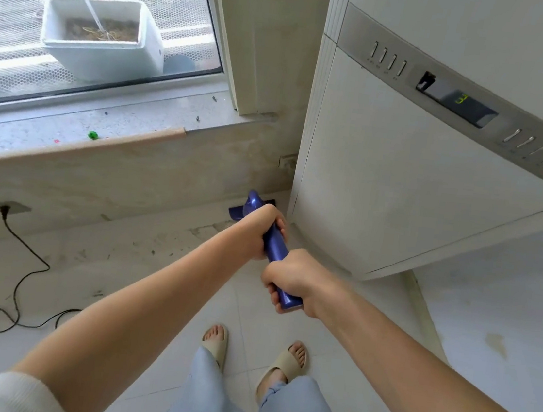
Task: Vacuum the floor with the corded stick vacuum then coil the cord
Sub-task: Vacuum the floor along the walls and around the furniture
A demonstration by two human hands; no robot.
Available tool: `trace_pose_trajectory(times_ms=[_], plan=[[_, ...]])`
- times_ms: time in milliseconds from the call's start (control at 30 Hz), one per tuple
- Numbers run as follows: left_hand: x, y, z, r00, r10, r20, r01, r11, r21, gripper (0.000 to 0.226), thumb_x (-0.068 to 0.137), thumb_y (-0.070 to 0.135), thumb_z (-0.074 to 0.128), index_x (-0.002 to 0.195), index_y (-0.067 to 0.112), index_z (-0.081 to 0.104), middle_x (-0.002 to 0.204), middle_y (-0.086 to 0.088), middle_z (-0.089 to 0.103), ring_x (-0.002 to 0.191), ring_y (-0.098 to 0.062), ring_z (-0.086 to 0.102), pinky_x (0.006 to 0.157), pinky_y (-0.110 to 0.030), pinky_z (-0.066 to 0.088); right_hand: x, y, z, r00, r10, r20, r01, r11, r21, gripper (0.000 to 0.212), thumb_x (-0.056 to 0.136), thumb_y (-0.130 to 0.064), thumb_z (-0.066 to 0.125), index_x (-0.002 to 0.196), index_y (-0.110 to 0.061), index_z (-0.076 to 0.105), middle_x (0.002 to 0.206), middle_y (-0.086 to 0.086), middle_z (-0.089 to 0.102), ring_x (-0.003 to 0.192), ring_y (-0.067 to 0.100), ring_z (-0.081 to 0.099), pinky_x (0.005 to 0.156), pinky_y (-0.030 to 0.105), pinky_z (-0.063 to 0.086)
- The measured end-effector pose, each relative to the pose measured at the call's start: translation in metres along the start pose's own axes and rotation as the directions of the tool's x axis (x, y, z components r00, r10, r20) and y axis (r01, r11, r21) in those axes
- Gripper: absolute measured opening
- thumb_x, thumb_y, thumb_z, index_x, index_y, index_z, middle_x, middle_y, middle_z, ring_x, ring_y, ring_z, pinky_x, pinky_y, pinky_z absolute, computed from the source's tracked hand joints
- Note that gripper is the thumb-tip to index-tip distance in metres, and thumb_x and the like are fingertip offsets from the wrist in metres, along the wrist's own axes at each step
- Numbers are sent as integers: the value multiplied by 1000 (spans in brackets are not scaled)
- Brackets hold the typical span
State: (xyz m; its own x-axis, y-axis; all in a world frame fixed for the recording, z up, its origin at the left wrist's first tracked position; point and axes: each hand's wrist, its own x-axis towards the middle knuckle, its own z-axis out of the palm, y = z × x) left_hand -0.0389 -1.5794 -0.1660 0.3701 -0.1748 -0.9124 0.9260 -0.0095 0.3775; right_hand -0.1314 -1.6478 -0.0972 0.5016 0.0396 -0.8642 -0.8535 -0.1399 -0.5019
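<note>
Blue vacuum [275, 244] head mostly hidden behind left hand [257, 229].

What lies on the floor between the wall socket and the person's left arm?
In the head view, the black cord runs from the wall socket down the floor, loops into a loose tangle, then passes behind the left arm.

A green digit "3" glows on the dark display [457, 100] of the fridge [404, 174], upper right of the frame.

Cream sleeve [18, 393] pushed up; light blue jeans [218, 401]; beige slide sandals [282, 361].
</note>
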Motion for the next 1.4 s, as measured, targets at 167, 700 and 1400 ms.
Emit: trace_pose_trajectory(times_ms=[167,700,1400], plan=[[-2,10,0,1000,2,13,-2,1000,17,24,85,2,40,64,14,38,38,4,38,33,-9,36,47,-17,34,8,-8,4,999,6,-39,-5,1000,21,12,84,6,48,81,-6,49,60,7,49,43,12,45,39,19,42],[-9,-11,16,992,-36,125,31,999,40,24,87,0,41,66,13,40,42,3,41,36,-9,39,43,-16,37,-10,15,0,991,33,-132,-18,994,110,11,83,6,48,88,-3,51,60,7,49,42,13,45,38,18,40],[15,-8,57,998,54,42,-55,998,21,53,77,4,41,123,26,53,41,1,44,35,-13,44,43,-16,40,-6,10,-50,988,18,-151,-31,996,-86,12,85,6,48,79,-5,49,59,7,49,45,14,45,39,20,41]])
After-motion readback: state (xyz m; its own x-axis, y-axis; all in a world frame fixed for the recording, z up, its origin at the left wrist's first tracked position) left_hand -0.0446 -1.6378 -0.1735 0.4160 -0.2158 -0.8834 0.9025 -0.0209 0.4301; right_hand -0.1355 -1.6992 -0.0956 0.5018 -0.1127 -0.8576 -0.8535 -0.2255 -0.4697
